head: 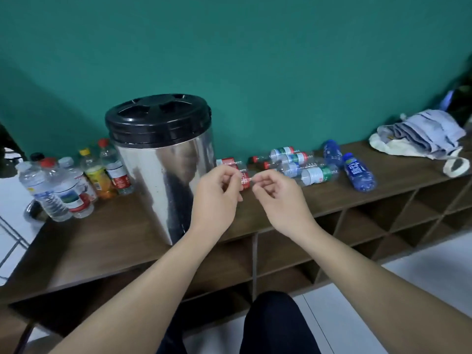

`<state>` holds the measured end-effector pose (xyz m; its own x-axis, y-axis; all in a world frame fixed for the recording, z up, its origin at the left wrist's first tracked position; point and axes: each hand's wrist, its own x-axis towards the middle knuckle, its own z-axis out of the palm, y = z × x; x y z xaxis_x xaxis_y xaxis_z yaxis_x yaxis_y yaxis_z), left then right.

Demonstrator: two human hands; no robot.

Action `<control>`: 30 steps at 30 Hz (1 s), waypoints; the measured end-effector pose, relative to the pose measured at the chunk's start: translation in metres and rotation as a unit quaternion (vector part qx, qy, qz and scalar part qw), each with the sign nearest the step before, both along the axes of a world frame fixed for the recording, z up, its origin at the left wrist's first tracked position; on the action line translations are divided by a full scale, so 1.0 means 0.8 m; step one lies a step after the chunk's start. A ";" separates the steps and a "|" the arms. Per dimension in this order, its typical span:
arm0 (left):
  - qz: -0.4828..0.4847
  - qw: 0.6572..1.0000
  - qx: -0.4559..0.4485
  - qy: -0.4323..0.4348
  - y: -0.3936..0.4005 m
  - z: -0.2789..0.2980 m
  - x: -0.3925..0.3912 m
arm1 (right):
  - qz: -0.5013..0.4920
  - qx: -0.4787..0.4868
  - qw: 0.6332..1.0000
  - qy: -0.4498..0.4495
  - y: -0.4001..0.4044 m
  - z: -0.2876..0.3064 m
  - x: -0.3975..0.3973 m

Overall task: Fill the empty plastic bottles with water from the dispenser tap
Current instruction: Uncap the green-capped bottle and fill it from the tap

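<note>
We grip a small red-labelled bottle (244, 178) in our left hand (217, 192), right hand (275, 191) pinching its cap. Filled bottles (63, 190) stand left of the dispenser (163, 159); empties (316, 169) remain on the desk (107, 241).

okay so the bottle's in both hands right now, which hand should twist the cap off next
Right. The right hand pinches the neck end of the red-label bottle, where a cap would sit, though the cap itself is hidden. The left hand grips the body, steadying it beside the dispenser.

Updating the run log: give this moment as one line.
left hand: holds small red-labelled clear plastic bottle | right hand: at its cap end | steel dispenser: black lid on
</note>
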<state>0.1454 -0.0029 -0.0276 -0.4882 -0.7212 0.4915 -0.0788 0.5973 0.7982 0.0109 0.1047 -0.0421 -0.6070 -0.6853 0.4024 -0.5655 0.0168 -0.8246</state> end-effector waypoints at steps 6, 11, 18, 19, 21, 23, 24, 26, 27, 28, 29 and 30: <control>-0.039 0.994 0.049 -0.092 0.000 -0.065 -0.107 | -0.070 0.038 0.997 -0.015 0.018 -0.064 -0.111; -0.047 0.982 0.102 -0.152 -0.025 -0.125 -0.188 | -0.128 0.106 0.986 0.002 0.026 -0.097 -0.222; -0.054 0.965 0.138 -0.218 -0.051 -0.178 -0.273 | -0.169 0.168 0.971 0.036 0.019 -0.140 -0.325; -0.049 0.965 0.140 -0.217 -0.055 -0.181 -0.282 | -0.170 0.162 0.971 0.033 0.016 -0.144 -0.334; -0.045 0.964 0.143 -0.221 -0.063 -0.184 -0.298 | -0.172 0.159 0.972 0.025 0.009 -0.149 -0.349; -0.049 0.961 0.143 -0.232 -0.070 -0.184 -0.311 | -0.168 0.165 0.972 0.015 0.003 -0.153 -0.360; -0.056 0.959 0.146 -0.236 -0.073 -0.183 -0.318 | -0.167 0.168 0.972 0.005 0.001 -0.153 -0.364; -0.072 0.953 0.162 -0.244 -0.075 -0.177 -0.328 | -0.170 0.168 0.971 -0.018 -0.004 -0.154 -0.369; -0.079 0.951 0.171 -0.245 -0.076 -0.175 -0.334 | -0.175 0.165 0.970 -0.026 -0.007 -0.155 -0.371; -0.083 0.950 0.176 -0.245 -0.074 -0.172 -0.339 | -0.180 0.159 0.970 -0.030 -0.009 -0.156 -0.373; -0.084 0.950 0.175 -0.244 -0.071 -0.170 -0.341 | -0.183 0.152 0.971 -0.033 -0.010 -0.156 -0.373; -0.080 0.951 0.176 -0.242 -0.068 -0.168 -0.342 | -0.186 0.145 0.971 -0.036 -0.010 -0.157 -0.372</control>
<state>-0.1286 -0.0572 -0.1623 -0.7135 -0.6964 -0.0773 -0.4188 0.3355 0.8438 -0.2865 0.0967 -0.1673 -0.8538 -0.4911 0.1727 -0.4170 0.4466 -0.7916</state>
